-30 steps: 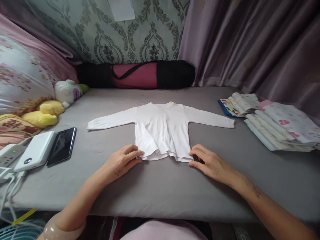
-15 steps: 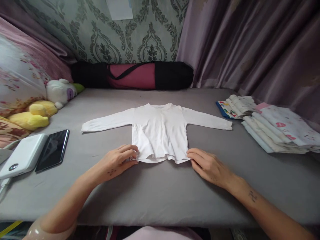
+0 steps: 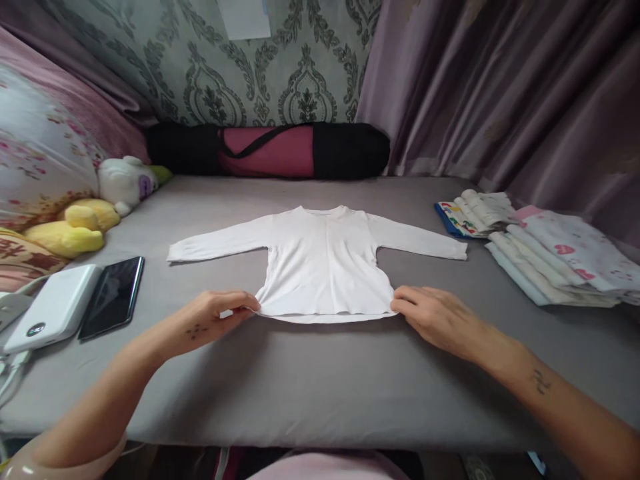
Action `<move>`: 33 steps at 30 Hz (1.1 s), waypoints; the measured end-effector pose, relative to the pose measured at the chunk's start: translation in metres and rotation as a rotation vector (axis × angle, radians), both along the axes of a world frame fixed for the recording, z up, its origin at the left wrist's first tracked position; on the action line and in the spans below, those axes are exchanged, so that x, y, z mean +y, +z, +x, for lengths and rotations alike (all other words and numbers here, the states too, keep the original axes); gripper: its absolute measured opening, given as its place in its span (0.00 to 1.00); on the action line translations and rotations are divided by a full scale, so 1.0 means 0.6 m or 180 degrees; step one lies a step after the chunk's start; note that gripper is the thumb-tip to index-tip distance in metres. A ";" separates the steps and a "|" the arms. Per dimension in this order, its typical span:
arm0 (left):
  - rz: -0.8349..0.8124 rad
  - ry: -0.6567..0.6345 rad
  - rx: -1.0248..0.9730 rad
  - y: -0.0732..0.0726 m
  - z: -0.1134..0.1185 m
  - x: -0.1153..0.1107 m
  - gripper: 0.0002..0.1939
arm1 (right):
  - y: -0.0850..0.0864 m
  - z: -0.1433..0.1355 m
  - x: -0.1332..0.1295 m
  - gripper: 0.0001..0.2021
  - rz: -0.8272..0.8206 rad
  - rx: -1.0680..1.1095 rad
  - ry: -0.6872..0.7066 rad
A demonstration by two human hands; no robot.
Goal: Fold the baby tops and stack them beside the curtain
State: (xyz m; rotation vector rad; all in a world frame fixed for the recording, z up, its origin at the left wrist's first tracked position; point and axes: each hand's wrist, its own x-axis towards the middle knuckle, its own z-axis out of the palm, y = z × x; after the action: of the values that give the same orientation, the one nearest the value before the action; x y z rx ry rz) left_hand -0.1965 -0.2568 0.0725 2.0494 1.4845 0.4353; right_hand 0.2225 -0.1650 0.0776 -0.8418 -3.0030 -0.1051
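Observation:
A small white long-sleeved shirt (image 3: 327, 267) lies spread on the grey sheet (image 3: 320, 387), neckline away from me and both sleeves stretched out sideways. My left hand (image 3: 217, 317) pinches its bottom left corner between thumb and fingers. At the bottom right corner, my right hand (image 3: 435, 317) is closed on the hem in the same way. Between the two hands the hem runs nearly straight, with light creases fanning across the lower part of the shirt.
Folded clothes in two piles (image 3: 560, 260) lie at the right. On the left are a black phone (image 3: 113, 297), a white power bank (image 3: 55, 308) and plush toys (image 3: 67, 230). A black and red bag (image 3: 270, 152) lies along the wall.
Both hands have moved apart, drawing the hem corners outward. The hem, wavy before, is now wider and straighter, and the shirt's body is smoother. The view has shifted slightly.

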 end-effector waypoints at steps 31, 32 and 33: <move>-0.0105 0.2867 0.0188 -0.070 0.051 0.207 0.16 | -0.058 -0.369 0.134 0.25 -0.1128 0.0689 -0.0318; -0.0093 0.2849 0.0186 -0.073 0.049 0.208 0.15 | -0.065 -0.380 0.139 0.25 -0.1151 0.0698 -0.0414; -0.0088 0.2821 0.0187 -0.076 0.047 0.209 0.15 | -0.071 -0.388 0.143 0.26 -0.1172 0.0715 -0.0507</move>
State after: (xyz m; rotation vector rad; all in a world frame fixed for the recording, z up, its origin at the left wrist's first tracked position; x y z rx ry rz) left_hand -0.1686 -0.1313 0.0270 1.2837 2.3706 0.6750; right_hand -0.0101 -0.0794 0.0347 -1.0387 -2.7776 0.5191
